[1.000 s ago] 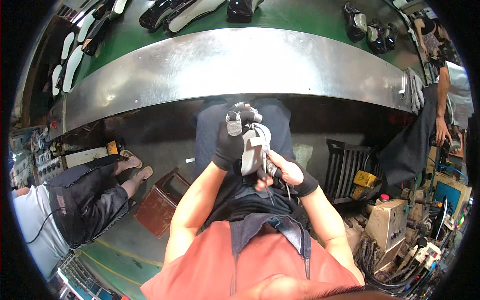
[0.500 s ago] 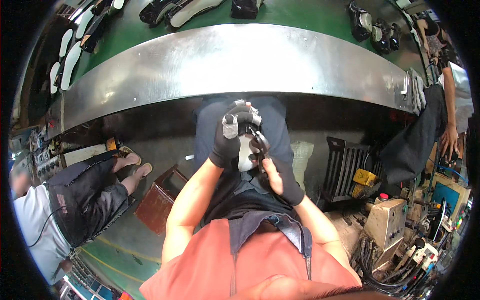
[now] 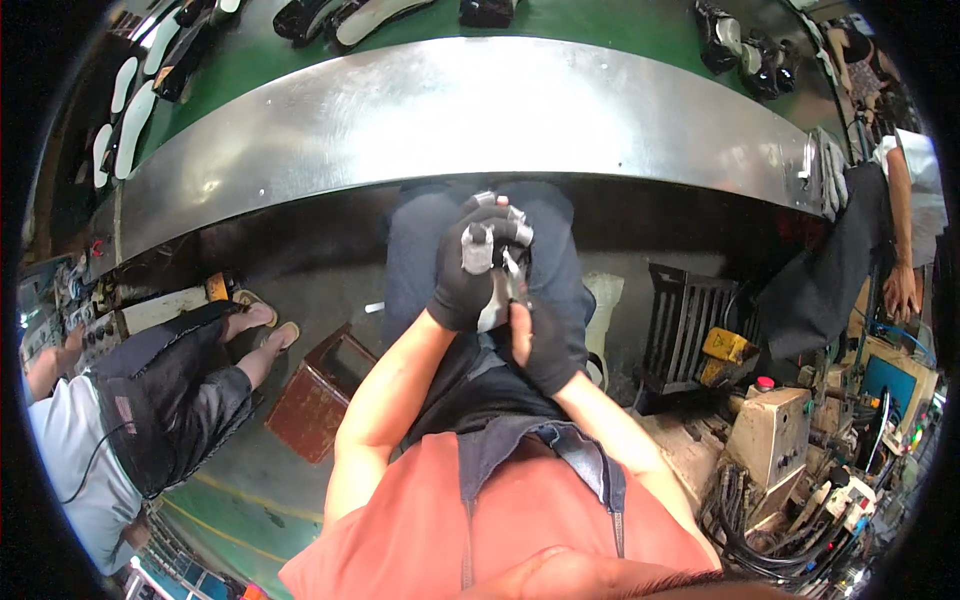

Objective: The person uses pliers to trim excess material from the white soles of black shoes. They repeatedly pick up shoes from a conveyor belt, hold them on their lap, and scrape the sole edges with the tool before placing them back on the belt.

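My left hand [image 3: 472, 265], in a black glove with taped fingertips, grips a shoe with a pale sole [image 3: 492, 300] above my lap. My right hand [image 3: 543, 340], also in a black glove, is closed on a small metal hand tool [image 3: 514, 275] pressed against the shoe's edge. Both hands meet in front of my dark apron, just below the rim of the curved steel table [image 3: 480, 115]. Most of the shoe is hidden by my hands.
Beyond the steel rim runs a green conveyor [image 3: 600, 25] carrying black shoes [image 3: 720, 35] and white insoles [image 3: 128, 115]. A seated person [image 3: 150, 400] is at my left beside a brown box [image 3: 315, 395]. Machines and cables [image 3: 790, 440] crowd the right, where another person's arm [image 3: 900, 230] hangs.
My right hand has turned and slid up against the shoe, so its palm now faces down. My left hand has shifted slightly right and up with the shoe.
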Action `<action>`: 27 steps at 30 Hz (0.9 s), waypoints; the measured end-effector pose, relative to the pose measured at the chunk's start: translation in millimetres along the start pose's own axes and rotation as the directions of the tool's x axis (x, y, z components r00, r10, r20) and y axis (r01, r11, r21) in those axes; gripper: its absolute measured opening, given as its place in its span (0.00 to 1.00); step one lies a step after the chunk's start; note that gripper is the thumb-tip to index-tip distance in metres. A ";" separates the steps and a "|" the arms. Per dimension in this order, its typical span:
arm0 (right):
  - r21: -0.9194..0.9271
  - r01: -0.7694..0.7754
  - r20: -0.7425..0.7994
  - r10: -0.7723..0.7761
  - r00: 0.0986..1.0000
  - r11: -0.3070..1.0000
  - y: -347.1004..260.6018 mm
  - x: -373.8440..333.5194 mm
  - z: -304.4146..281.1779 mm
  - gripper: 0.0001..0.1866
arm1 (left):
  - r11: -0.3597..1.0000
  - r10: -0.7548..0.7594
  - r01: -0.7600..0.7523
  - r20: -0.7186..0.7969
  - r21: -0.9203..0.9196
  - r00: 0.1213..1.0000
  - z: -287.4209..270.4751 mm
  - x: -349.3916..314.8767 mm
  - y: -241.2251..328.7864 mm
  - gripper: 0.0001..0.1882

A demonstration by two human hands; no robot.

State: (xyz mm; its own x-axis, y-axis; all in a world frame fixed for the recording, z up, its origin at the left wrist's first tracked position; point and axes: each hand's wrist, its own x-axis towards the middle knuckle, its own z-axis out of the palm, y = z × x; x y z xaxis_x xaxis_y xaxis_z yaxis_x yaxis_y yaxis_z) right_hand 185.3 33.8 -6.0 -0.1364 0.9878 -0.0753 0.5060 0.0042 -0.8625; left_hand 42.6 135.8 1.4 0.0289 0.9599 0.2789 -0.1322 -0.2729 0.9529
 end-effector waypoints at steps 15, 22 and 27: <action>-0.054 0.495 0.525 -0.397 0.753 0.867 80.2 -123.5 -39.7 0.17 | 0.975 -0.206 0.208 0.043 -0.083 0.978 3.1 -96.5 69.9 0.45; -0.211 0.544 0.645 -0.303 0.702 0.812 67.2 -122.3 -43.8 0.20 | 0.974 -0.201 0.213 0.133 -0.078 0.970 3.8 -89.3 62.7 0.42; -0.024 0.369 0.591 -0.284 0.755 0.929 71.1 -117.1 -37.8 0.18 | 0.959 -0.205 0.207 0.027 -0.194 0.978 7.4 -94.8 57.4 0.42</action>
State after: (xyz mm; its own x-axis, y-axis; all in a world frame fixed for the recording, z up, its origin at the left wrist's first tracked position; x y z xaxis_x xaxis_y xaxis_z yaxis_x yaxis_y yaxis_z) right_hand 269.4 -75.7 -39.6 -0.7499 0.6528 -0.1071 0.4405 0.3721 -0.8170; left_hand 39.6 28.7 30.5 0.0826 0.9933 0.0803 -0.3127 -0.0507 0.9485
